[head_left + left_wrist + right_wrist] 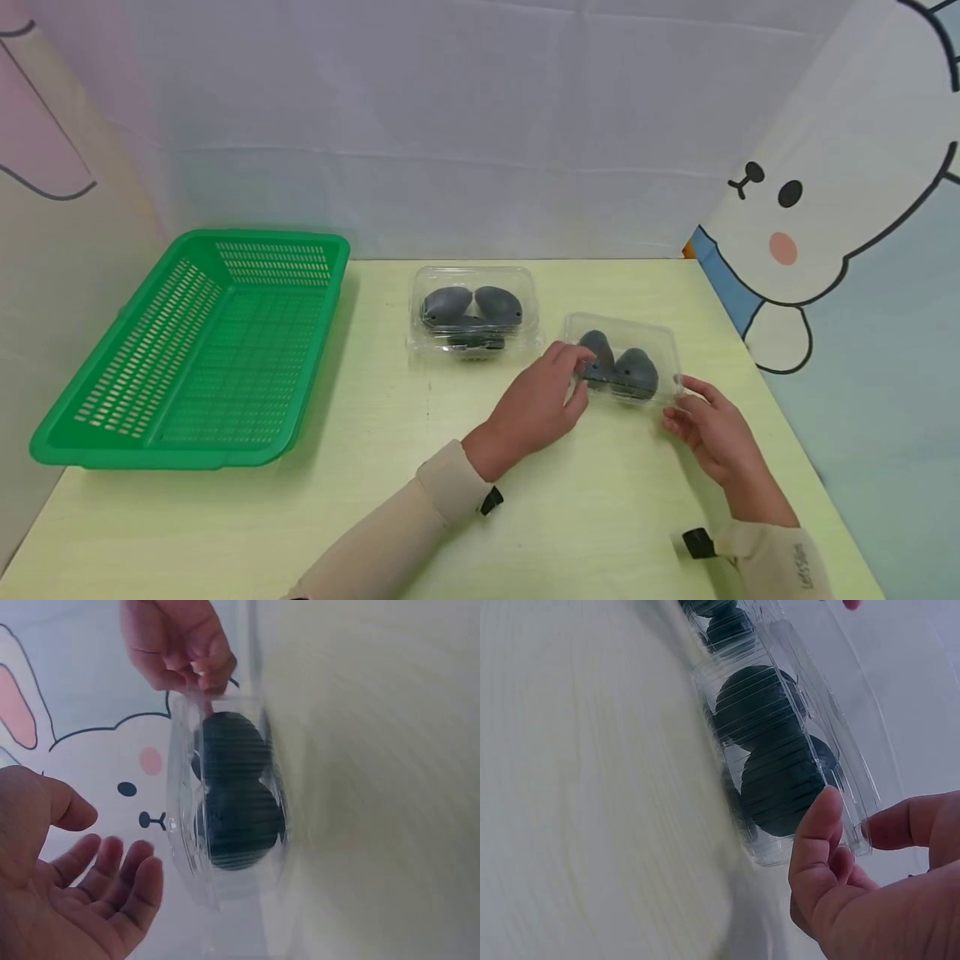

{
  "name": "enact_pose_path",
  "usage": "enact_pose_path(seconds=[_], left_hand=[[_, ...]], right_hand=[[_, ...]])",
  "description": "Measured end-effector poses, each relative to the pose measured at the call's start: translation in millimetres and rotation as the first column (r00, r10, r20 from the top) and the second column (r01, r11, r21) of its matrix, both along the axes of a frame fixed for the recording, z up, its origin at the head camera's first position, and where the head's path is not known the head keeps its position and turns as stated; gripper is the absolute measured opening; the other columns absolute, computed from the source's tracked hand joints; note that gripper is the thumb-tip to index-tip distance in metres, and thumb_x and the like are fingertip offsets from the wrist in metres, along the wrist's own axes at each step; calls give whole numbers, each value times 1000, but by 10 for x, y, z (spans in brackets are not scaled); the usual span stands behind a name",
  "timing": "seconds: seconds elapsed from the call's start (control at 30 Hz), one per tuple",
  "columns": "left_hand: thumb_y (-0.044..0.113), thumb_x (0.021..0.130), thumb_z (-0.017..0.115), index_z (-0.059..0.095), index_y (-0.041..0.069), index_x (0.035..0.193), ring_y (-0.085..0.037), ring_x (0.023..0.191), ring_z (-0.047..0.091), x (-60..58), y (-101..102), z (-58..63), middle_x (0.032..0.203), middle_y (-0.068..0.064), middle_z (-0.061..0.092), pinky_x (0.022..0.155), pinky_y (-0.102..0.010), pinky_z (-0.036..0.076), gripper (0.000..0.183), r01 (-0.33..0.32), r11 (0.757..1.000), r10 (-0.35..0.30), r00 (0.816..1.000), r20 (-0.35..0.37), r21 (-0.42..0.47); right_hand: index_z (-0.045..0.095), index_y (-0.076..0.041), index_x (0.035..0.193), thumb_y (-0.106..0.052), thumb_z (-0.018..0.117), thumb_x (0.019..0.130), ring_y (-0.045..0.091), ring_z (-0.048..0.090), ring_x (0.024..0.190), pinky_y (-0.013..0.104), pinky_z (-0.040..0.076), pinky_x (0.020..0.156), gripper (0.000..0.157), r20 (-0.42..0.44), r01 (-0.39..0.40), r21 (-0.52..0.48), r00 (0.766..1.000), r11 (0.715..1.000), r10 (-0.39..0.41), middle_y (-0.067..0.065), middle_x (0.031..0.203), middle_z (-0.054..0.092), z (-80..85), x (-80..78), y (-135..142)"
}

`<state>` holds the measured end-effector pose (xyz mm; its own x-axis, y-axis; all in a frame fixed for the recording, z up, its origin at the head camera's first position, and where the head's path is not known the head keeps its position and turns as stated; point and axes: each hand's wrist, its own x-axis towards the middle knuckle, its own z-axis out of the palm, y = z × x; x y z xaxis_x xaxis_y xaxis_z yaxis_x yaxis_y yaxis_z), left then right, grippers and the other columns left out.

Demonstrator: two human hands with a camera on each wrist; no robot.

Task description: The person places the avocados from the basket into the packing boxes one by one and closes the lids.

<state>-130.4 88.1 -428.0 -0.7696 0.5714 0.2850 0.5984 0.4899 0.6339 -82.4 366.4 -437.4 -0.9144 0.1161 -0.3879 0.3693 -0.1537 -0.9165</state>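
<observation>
A clear plastic clamshell box (621, 359) with dark grey, egg-shaped pieces inside is at the right of the table. My right hand (708, 429) pinches its right edge; in the right wrist view the thumb and fingers (819, 825) are at the rim. Over the box's left side is my left hand (536, 408), fingers loosely bent. The left wrist view shows this left hand (90, 877) apart from the box (234, 791), with nothing in its grasp. The pieces are smooth, some with a small dark hole.
A second clear clamshell box (474, 312) with similar dark grey pieces stands left of the held one, toward the back. The large green plastic basket (300, 408) occupies the table's left side. Behind the pale wood table (585, 533) hangs a cloth backdrop (450, 100) with cartoon figures.
</observation>
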Motion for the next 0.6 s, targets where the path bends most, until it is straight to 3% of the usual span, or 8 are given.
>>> enact_pose_path(seconds=[0.13, 0.23, 0.47, 0.6], left_hand=[[20, 108, 52, 53, 12, 136, -9, 92, 61, 38, -35, -20, 117, 3, 59, 73, -20, 49, 29, -12, 997, -5, 978, 209, 79], [21, 109, 51, 55, 13, 132, -6, 86, 61, 40, -45, -59, 111, 4, 62, 69, -24, 50, 25, -35, 996, 8, 955, 297, 86], [27, 106, 56, 51, 13, 120, -10, 72, 55, 2, -40, -186, 103, 3, 59, 67, -27, 47, 20, -138, 989, 114, 936, 334, 49], [30, 106, 58, 47, 10, 123, -14, 67, 52, -30, -27, -224, 103, 0, 58, 65, -30, 45, 28, -186, 982, 154, 907, 391, 45]], right_hand=[[38, -8, 140, -13, 50, 109, 10, 66, 89, 23, 58, 80, 34, -26, -2, -5, 1000, 1000, 2, -1, 110, 58, -6, 14, 4], [38, -6, 141, -12, 50, 109, 10, 66, 90, 24, 58, 82, 34, -47, -4, -9, 999, 1000, 4, -1, 110, 59, -13, 20, 4], [41, -7, 138, -9, 50, 109, 10, 66, 88, 24, 58, 84, 31, -56, 6, -24, 998, 1000, -7, 1, 101, 60, -26, 31, 1], [39, -5, 139, -8, 51, 108, 10, 66, 88, 23, 58, 84, 33, -53, 12, -38, 999, 999, -14, 1, 102, 61, -29, 25, 1]])
